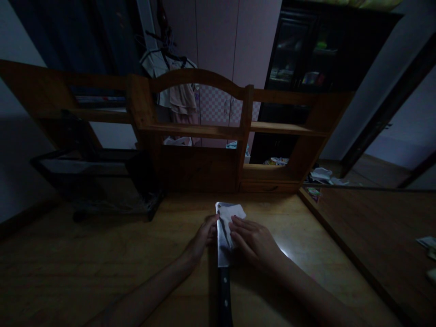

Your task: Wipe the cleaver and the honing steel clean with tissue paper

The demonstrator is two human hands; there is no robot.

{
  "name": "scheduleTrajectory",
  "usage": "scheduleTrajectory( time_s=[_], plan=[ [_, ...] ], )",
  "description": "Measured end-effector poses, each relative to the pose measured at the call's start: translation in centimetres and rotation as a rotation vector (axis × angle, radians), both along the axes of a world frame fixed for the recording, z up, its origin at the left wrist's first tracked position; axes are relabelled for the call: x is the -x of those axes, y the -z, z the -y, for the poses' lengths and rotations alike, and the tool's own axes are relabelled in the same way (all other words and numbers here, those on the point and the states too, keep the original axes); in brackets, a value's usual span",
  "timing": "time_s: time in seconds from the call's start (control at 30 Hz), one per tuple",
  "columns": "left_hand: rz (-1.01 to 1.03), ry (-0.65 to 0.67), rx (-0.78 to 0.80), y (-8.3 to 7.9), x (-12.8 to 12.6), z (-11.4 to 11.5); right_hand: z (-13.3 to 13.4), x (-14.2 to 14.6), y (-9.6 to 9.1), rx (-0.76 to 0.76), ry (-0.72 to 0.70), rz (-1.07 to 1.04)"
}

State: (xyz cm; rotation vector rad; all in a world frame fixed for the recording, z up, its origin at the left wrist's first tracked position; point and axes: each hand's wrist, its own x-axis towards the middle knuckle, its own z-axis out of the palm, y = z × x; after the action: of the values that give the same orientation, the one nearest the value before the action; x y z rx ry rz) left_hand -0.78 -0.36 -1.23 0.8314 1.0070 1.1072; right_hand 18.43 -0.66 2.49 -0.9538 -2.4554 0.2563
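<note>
Cleaver [222, 256] over the worktop [163, 263], handle toward me, contact unclear. My right hand [254, 238], fingers together, presses the white cloth [235, 211] onto its blade; my left hand [203, 234] curls at its left edge, pinch can't tell. Best keep cloth flat, fingertips off the edge. Beyond the cleaver: glass-fronted cabinet [293, 50], dim items inside; left: dark-framed box [131, 156], contents unclear.
</note>
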Motion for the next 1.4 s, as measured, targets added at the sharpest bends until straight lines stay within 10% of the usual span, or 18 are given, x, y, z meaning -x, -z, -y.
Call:
scheduleTrajectory(
  time_s=[0.7,1.4],
  plan=[
    [-0.065,0.003,0.007,0.3,-0.1,-0.2,0.0,-0.3,0.7,-0.021,0.226,0.131],
    [-0.02,0.02,0.005,-0.2,-0.2,-0.2,1.0,-0.1,-0.3,-0.073,-0.009,0.129]
  ],
)
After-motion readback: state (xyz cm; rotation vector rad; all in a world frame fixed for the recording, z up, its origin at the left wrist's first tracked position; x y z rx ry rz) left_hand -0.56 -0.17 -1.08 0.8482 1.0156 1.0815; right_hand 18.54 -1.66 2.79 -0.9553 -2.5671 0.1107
